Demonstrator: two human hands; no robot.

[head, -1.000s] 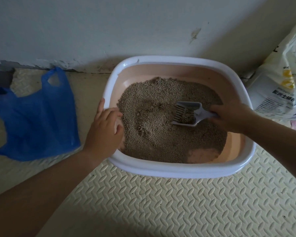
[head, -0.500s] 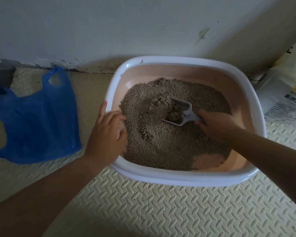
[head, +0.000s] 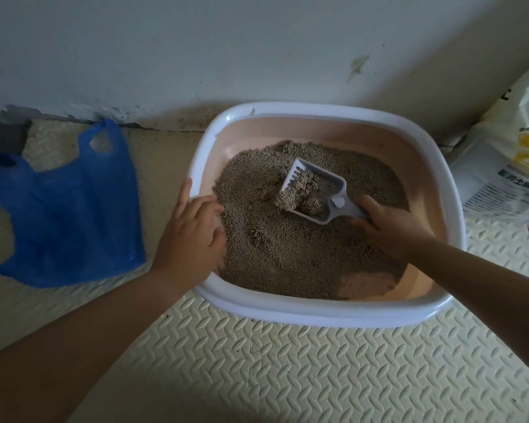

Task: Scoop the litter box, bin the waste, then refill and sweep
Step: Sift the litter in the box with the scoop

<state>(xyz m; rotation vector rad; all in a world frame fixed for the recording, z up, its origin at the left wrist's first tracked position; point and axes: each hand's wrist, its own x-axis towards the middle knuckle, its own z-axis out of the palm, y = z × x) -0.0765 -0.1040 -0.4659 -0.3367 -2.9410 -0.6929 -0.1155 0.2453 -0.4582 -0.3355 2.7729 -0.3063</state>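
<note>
Since the frame half a second ago, the scoop has come up out of the litter and swung its front edge toward the wall. It now sits above the grains with clumps lying in its pan.

I see the right hand wrapped round the scoop's handle, fingers curled under it. The left hand grips the left rim of the litter box, with most fingers bent over the edge into the box and one lying straight along the rim.

The scoop is over the middle of the box, slightly toward the far side. Its long axis runs from the handle at near right to the slotted front edge at far left, so the open end points to the box's far-left corner.

The blue bag lies flat on the mat to the left of the box, just beyond the left hand and well apart from the scoop. I judge this to be the relation that matters. The load must travel leftward across the litter and over the left rim, past the left hand. That hand is nearer the bag and is the likely one to open it.

The bag's handles face the wall, and it looks closed flat. A printed sack stands against the wall at right, presumably the refill.
</note>
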